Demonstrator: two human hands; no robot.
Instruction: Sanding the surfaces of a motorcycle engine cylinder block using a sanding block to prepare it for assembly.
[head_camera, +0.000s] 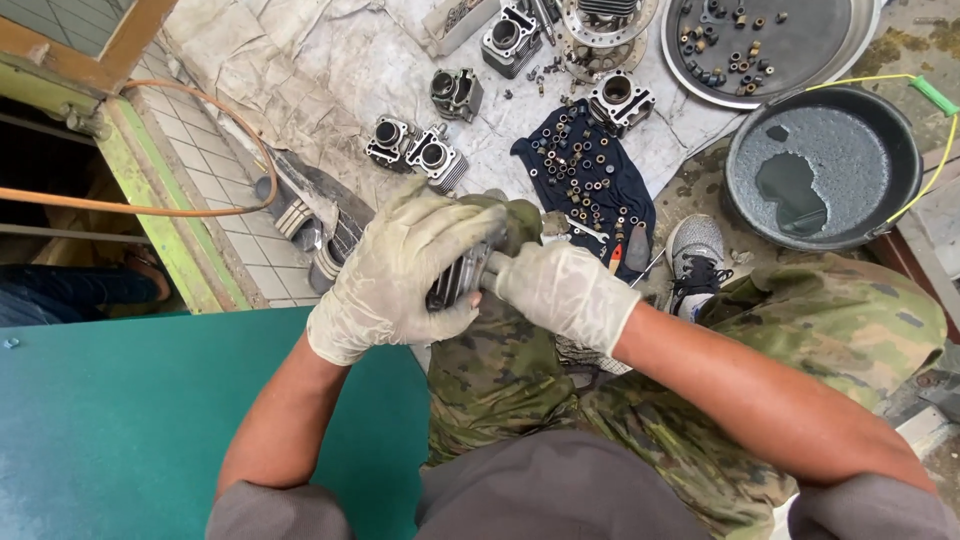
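Mostly hidden between two gloved hands, a dark finned metal engine part (455, 280) sits at the centre of the frame, above the person's camouflage trousers (700, 400). The left hand (405, 270) wraps around it, clenched over its top, so only a dark ribbed sliver shows. The right hand (565, 293) is closed on something short at the part's right end; what it grips I cannot make out. Beyond, engine cylinders (420, 148) lie on pale cloth, small nuts on a dark rag (585, 170), and a black basin (825, 165) at upper right holds grey liquid. A round tray (770, 45) is cut off at the top edge.
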